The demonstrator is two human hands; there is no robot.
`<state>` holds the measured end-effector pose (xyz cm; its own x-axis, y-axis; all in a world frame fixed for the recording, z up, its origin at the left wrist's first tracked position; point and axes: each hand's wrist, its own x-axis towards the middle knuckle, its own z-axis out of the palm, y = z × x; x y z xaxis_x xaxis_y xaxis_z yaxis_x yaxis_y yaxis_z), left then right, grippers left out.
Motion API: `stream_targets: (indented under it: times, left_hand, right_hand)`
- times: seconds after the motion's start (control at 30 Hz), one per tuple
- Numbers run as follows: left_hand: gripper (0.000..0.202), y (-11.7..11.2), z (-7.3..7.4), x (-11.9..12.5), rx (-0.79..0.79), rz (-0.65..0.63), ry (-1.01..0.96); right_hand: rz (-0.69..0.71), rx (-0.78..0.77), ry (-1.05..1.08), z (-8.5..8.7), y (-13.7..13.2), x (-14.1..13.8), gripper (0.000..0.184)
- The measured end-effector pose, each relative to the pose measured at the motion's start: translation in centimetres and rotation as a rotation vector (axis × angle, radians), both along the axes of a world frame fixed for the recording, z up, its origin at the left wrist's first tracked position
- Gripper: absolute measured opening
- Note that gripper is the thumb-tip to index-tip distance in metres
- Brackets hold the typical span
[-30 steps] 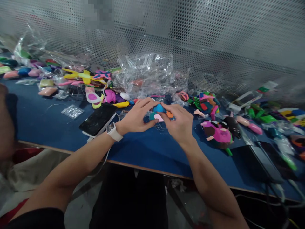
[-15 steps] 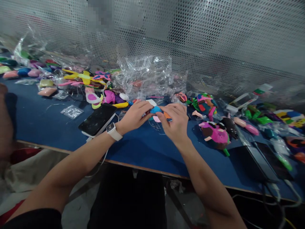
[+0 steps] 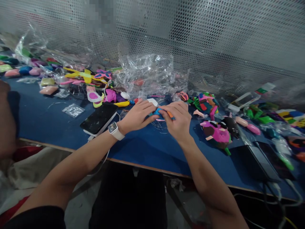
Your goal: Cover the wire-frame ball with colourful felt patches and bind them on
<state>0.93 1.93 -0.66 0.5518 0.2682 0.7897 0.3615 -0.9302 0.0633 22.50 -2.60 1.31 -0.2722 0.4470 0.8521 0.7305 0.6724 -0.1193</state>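
A small bright blue piece of modelling clay point(image 3: 157, 111) is between my hands, just above the table. My left hand point(image 3: 137, 117) holds its left side, fingers over the far edge and thumb stretched out below. From the right, my right hand point(image 3: 178, 120) pinches the same piece between thumb and fingertips. Its exact shape is mostly hidden by my fingers. Beneath and behind my fingers are an orange piece point(image 3: 170, 114), a pale pink strip point(image 3: 160, 120) and a white piece point(image 3: 152, 101).
A black phone point(image 3: 100, 118) lies on a white block left of my wrist. Clear plastic bags point(image 3: 147, 70) pile against the perforated metal panel point(image 3: 152, 28). Right stand a magenta clay figure point(image 3: 218, 135) and a dark device point(image 3: 257, 162) with cables. Another person's arm point(image 3: 6, 124) shows far left.
My left fingers have flattened and the left thumb has straightened. My right fingers have closed further over the blue clay, so less of it shows. The view has shifted slightly.
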Motion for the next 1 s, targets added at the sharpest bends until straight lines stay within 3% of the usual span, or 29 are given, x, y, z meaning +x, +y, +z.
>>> stream_targets:
  times: [0.17,0.33,0.5,0.7,1.0]
  left_hand:
    - [0.040,0.1,-0.5,0.2,-0.167,0.007,-0.009]
    - [0.047,0.5,-0.6,0.3,-0.250,-0.033,-0.063]
    - [0.049,0.3,0.0,0.4,-0.305,-0.045,-0.189]
    - [0.055,0.0,0.1,0.4,-0.405,0.003,-0.327]
    - [0.058,-0.3,0.0,0.5,-0.492,-0.062,-0.295]
  right_hand:
    - [0.134,-0.066,-0.037,0.5,0.1,0.8,0.025]
    - [0.223,-0.231,-0.154,0.8,-0.1,1.7,0.042]
    - [0.136,-0.275,-0.163,0.4,0.2,1.9,0.066]
    - [0.074,-0.202,0.054,0.0,0.7,1.6,0.031]
    - [0.158,-0.118,0.163,0.3,0.5,1.4,0.026]
